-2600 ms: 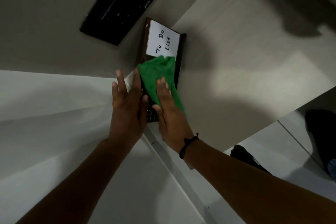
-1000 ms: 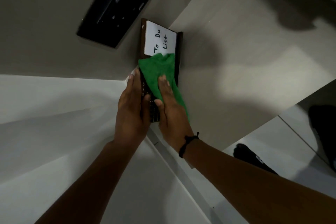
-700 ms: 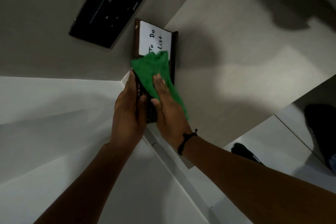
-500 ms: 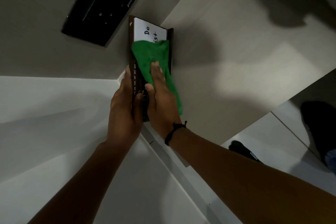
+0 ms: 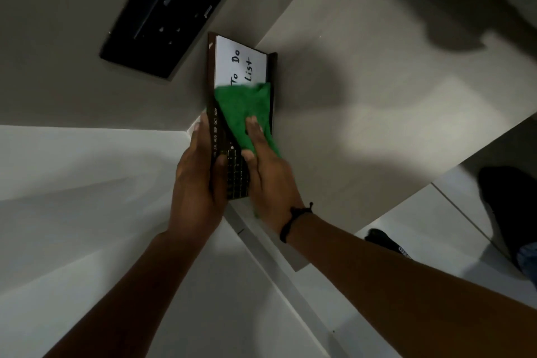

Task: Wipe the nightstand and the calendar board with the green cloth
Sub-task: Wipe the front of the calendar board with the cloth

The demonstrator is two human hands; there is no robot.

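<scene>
The calendar board [image 5: 240, 65] is dark brown with a white "To Do List" panel, month names down its left strip and a grid of small squares near me. It rests on the beige nightstand top [image 5: 363, 113], against the wall. My left hand [image 5: 197, 180] grips the board's near left edge. My right hand [image 5: 270, 177] lies flat on the green cloth [image 5: 244, 110], pressing it onto the middle of the board. The cloth hides the lower part of the white panel.
A black panel [image 5: 162, 11] hangs on the wall behind the board. White bedding [image 5: 72, 183] lies to the left. At the right, below the nightstand edge, are pale floor tiles [image 5: 453, 229] and a dark shoe [image 5: 386, 241].
My right hand slid the cloth up over the white panel, then back toward me, so "To Do List" shows again. My left hand moved from flat beside the board to gripping its edge.
</scene>
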